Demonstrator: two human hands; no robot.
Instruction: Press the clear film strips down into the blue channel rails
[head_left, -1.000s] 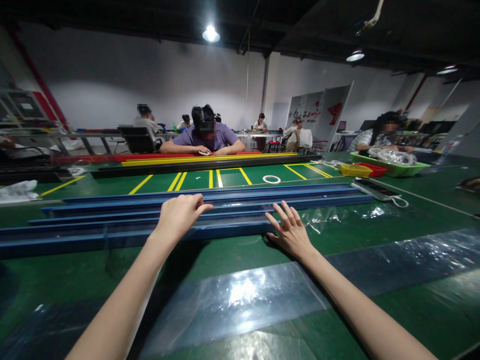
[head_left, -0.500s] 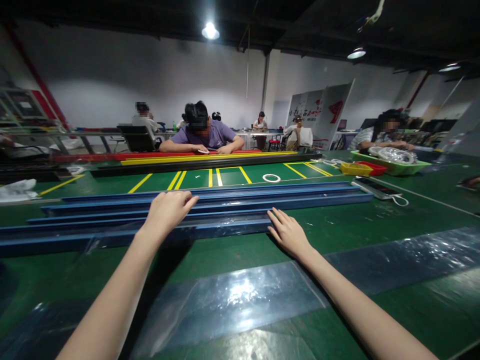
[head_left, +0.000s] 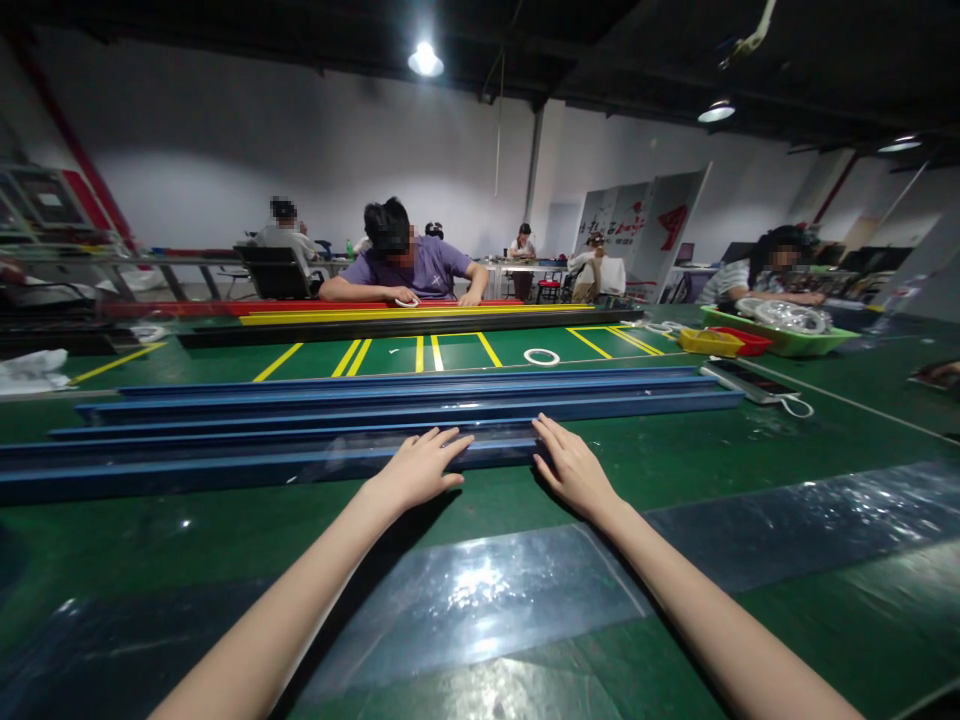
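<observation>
Fingers stretched out, my left hand [head_left: 420, 468] rests over the front blue channel strip [head_left: 225, 476], a little left of its right end. My right hand [head_left: 574, 462] lies at that right end, its fingers extended and touching the corner. Clear plastic film [head_left: 337, 455] shows as glossy patches along the front strip. Behind it, several more long blue channel strips [head_left: 637, 402] lie side by side on the green table [head_left: 660, 450]. Neither hand is closed around anything.
Shiny clear sheeting [head_left: 480, 590] covers part of the near table. Farther back are a white ring [head_left: 541, 356], black [head_left: 375, 328] and yellow [head_left: 450, 314] strips, a phone [head_left: 754, 380] and a green basket [head_left: 802, 340]. A co-worker [head_left: 435, 268] leans over the far side.
My left hand has slid right and down along the front blue strip, from a raised, curled pose to outstretched fingers near my right hand. My right hand has stayed at the strip's end.
</observation>
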